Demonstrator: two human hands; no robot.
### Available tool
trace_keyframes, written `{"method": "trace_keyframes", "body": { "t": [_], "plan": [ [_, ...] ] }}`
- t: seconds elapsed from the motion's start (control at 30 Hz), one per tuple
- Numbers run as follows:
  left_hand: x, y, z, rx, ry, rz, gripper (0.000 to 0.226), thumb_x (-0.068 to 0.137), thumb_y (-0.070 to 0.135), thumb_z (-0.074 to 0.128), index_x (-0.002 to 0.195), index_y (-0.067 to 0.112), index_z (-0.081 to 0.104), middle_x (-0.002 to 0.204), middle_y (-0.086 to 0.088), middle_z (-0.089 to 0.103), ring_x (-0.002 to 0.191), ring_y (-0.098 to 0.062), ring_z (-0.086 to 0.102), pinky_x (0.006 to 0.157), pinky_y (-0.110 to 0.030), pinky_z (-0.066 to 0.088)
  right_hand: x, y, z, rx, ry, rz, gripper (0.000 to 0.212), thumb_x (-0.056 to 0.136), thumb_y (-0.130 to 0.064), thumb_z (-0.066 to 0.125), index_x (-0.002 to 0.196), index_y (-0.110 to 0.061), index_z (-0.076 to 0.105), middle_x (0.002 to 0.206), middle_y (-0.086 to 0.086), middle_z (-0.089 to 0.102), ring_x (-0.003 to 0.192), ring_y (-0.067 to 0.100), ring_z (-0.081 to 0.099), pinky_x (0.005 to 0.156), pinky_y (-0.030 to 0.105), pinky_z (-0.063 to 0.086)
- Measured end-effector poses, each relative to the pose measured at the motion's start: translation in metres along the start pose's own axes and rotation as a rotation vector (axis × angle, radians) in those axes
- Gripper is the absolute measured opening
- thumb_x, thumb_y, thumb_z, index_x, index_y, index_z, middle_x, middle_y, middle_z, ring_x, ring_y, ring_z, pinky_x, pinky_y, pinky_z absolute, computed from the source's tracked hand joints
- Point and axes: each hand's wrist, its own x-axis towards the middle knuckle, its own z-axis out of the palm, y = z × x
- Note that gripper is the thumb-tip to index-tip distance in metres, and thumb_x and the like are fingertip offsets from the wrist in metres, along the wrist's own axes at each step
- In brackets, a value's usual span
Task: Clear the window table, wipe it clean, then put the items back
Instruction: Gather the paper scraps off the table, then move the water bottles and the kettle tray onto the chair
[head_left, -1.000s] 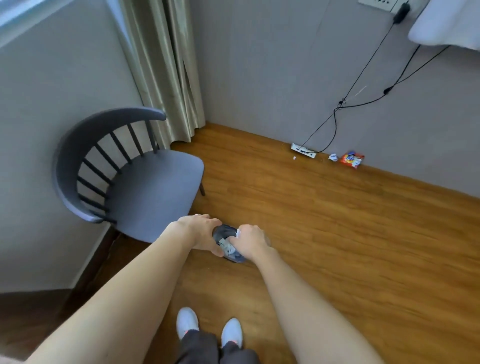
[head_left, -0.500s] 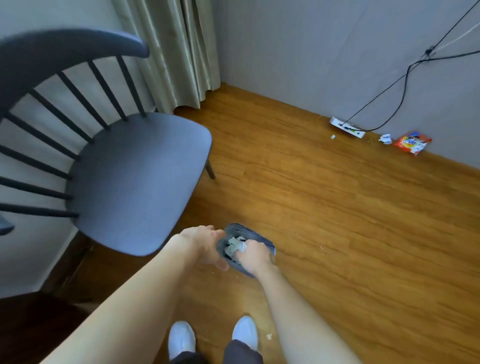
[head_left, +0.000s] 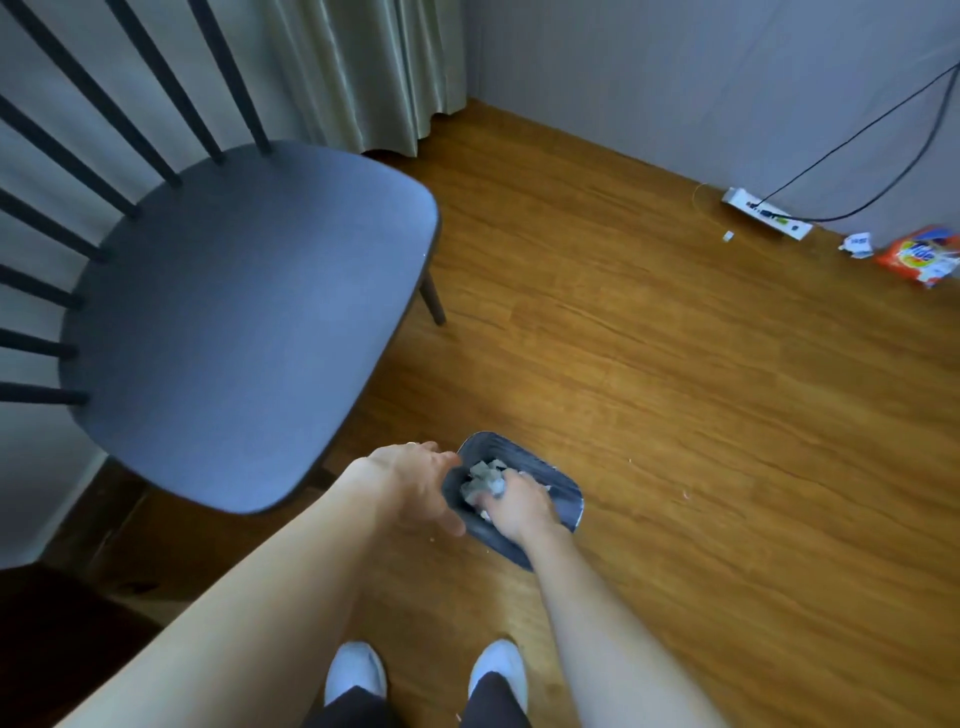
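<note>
One dark tray (head_left: 563, 501), left hand (head_left: 415, 480) gripping its rim, right hand (head_left: 519, 501) pinching crumpled paper (head_left: 480, 480)

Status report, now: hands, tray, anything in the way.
Left hand grips tray edge. Right hand pinches crumpled paper over tray. Chair close on left; floor ahead open.

Bare forearms, white shoes (head_left: 356, 673), dark trouser legs (head_left: 347, 707)

Home room: chair (head_left: 249, 322), curtain (head_left: 363, 73), wooden floor (head_left: 701, 441).
</note>
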Motion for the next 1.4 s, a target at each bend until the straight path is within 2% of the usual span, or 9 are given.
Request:
{"method": "trace_keyframes", "body": {
  "t": [0.1, 0.23, 0.33, 0.5, 0.8, 1.1, 1.2, 1.4],
  "plan": [
    [-0.020, 0.010, -0.011, 0.004, 0.034, 0.017, 0.098, 0.070, 0.071, 0.069, 0.152, 0.035, 0.029, 0.147, 0.001, 0.043, 0.136, -0.023, 0.042, 0.106, -0.040, 0.043, -0.020, -0.007, -0.017, 0.020, 0.001, -0.018, 0.032, 0.097, -0.044, 0.055, 0.116, -0.020, 0.060, 0.124, 0.008, 0.064, 0.119, 0.033, 0.056, 0.096, 0.042, 0.048],
    [-0.065, 0.021, -0.037, 0.002, 0.068, 0.025, 0.091, 0.073, 0.067, 0.069, 0.149, 0.031, 0.034, 0.140, 0.000, 0.047, 0.131, -0.023, 0.046, 0.102, -0.038, 0.045, -0.058, -0.024, -0.049, 0.015, 0.038, -0.016, 0.049, 0.096, -0.053, 0.054, 0.131, -0.019, 0.058, 0.129, 0.009, 0.063, 0.121, 0.032, 0.056, 0.094, 0.040, 0.049],
    [-0.109, 0.027, -0.062, 0.013, 0.094, 0.017, 0.093, 0.076, 0.065, 0.069, 0.152, 0.029, 0.031, 0.146, 0.000, 0.044, 0.134, -0.023, 0.044, 0.103, -0.037, 0.043, -0.094, -0.046, -0.076, 0.001, 0.067, -0.044, 0.052, 0.095, -0.054, 0.055, 0.132, -0.018, 0.058, 0.128, 0.009, 0.064, 0.118, 0.033, 0.058, 0.092, 0.039, 0.050],
    [-0.198, 0.023, -0.107, 0.042, 0.137, -0.003, 0.099, 0.074, 0.069, 0.070, 0.155, 0.033, 0.025, 0.158, 0.000, 0.033, 0.142, -0.024, 0.037, 0.112, -0.042, 0.039, -0.170, -0.097, -0.128, -0.078, 0.104, -0.115, 0.065, 0.096, -0.056, 0.055, 0.146, -0.015, 0.048, 0.143, 0.011, 0.055, 0.135, 0.033, 0.047, 0.108, 0.044, 0.043],
    [-0.366, -0.006, -0.167, 0.002, 0.308, -0.056, 0.098, 0.076, 0.068, 0.069, 0.156, 0.036, 0.021, 0.162, 0.001, 0.026, 0.145, -0.025, 0.035, 0.114, -0.043, 0.036, -0.329, -0.206, -0.201, -0.210, 0.198, -0.240, 0.069, 0.096, -0.056, 0.055, 0.153, -0.020, 0.041, 0.152, 0.007, 0.048, 0.141, 0.030, 0.044, 0.112, 0.043, 0.040],
    [-0.495, -0.042, -0.164, -0.180, 0.421, -0.189, 0.100, 0.075, 0.065, 0.072, 0.156, 0.037, 0.020, 0.163, 0.002, 0.023, 0.145, -0.024, 0.033, 0.113, -0.042, 0.037, -0.440, -0.292, -0.223, -0.389, 0.245, -0.437, 0.072, 0.095, -0.057, 0.056, 0.155, -0.021, 0.037, 0.154, 0.006, 0.046, 0.141, 0.029, 0.044, 0.110, 0.043, 0.043],
    [-0.525, -0.055, -0.160, -0.248, 0.459, -0.232, 0.098, 0.074, 0.066, 0.071, 0.155, 0.037, 0.023, 0.155, 0.004, 0.034, 0.140, -0.023, 0.039, 0.110, -0.042, 0.041, -0.463, -0.316, -0.223, -0.448, 0.225, -0.527, 0.071, 0.097, -0.053, 0.056, 0.156, -0.022, 0.034, 0.156, 0.006, 0.043, 0.141, 0.029, 0.043, 0.109, 0.043, 0.044],
    [-0.579, -0.072, -0.139, -0.366, 0.539, -0.389, 0.103, 0.067, 0.070, 0.071, 0.153, 0.040, 0.023, 0.152, 0.004, 0.038, 0.140, -0.024, 0.039, 0.110, -0.047, 0.040, -0.499, -0.356, -0.209, -0.586, 0.190, -0.719, 0.072, 0.096, -0.053, 0.056, 0.157, -0.024, 0.031, 0.158, 0.006, 0.040, 0.141, 0.029, 0.042, 0.108, 0.045, 0.047]
  ]
}}
